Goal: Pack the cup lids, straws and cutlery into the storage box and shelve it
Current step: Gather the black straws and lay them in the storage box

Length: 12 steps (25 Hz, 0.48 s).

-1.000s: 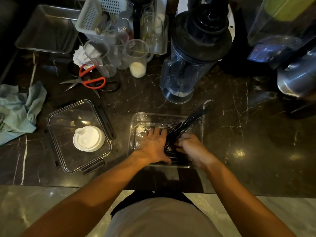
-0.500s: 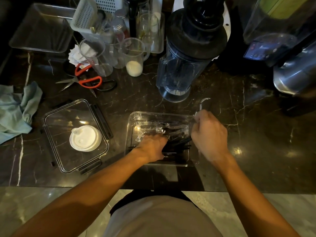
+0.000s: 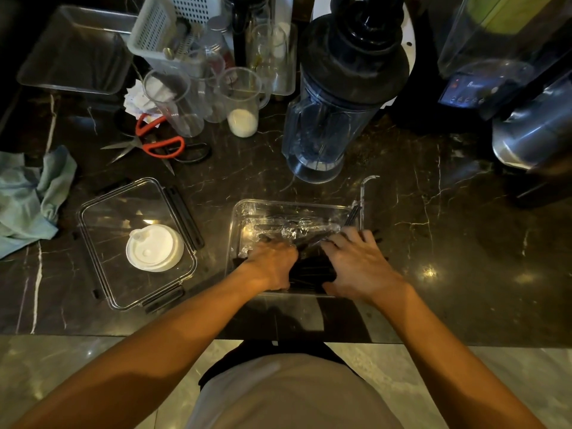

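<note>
A clear storage box (image 3: 238,212) sits on the dark marble counter in front of me. A bundle of black straws (image 3: 311,269) lies along its near side, with wrapped cutlery (image 3: 291,227) behind it. My left hand (image 3: 270,263) is curled down on the left end of the straws. My right hand (image 3: 359,263) presses on their right end, fingers spread over the box's right wall. To the left lies the box's clear lid (image 3: 105,212) with black latches, and a stack of white cup lids (image 3: 153,247) rests on it.
A blender jug (image 3: 328,113) stands just behind the box. Red-handled scissors (image 3: 154,144), measuring cups (image 3: 241,100), a white basket (image 3: 167,29) and a metal tray (image 3: 74,51) crowd the back left. A blue cloth (image 3: 31,196) lies far left. Machines (image 3: 510,72) fill the back right.
The straws, first sticking up over the box's back right corner, now lie flat inside. My right hand went to that corner, then came back down onto the straws' right end.
</note>
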Each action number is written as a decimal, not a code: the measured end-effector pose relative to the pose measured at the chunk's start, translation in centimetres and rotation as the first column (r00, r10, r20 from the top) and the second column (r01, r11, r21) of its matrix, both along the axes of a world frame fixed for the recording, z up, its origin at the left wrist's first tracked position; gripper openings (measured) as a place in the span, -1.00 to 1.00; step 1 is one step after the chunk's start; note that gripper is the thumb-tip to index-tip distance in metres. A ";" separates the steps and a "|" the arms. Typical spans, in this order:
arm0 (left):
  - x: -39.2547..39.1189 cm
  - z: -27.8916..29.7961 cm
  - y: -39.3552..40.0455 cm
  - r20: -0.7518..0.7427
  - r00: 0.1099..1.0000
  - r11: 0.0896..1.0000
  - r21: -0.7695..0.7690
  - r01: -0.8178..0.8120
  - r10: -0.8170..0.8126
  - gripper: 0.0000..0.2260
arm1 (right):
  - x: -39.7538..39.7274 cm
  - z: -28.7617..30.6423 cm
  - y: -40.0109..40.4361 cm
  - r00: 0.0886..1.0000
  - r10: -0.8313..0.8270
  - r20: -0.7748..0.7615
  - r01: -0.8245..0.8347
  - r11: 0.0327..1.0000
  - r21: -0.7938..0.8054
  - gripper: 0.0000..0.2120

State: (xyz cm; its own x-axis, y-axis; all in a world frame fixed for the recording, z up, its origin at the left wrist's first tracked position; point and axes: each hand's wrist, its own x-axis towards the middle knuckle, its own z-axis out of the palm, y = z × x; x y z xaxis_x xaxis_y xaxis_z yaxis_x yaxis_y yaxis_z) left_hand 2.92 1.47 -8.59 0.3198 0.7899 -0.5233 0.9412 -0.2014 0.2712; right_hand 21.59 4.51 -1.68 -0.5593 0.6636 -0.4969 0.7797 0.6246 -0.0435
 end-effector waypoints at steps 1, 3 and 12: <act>0.0 0.0 -0.1 -0.007 1.000 1.000 -0.009 -0.009 0.009 -0.77 | -0.2 -0.2 0.0 0.999 0.027 0.033 -0.028 0.999 0.031 -0.36; -0.1 -0.2 -0.2 -0.019 0.999 0.999 -0.014 -0.029 0.029 -0.80 | -0.5 -0.7 0.1 0.988 0.092 0.124 -0.101 0.992 0.073 -0.46; 0.6 -0.3 0.2 -0.039 0.999 0.998 0.057 0.031 -0.029 -0.62 | -1.7 -2.4 0.4 0.969 0.181 0.170 -0.192 0.980 0.051 -0.91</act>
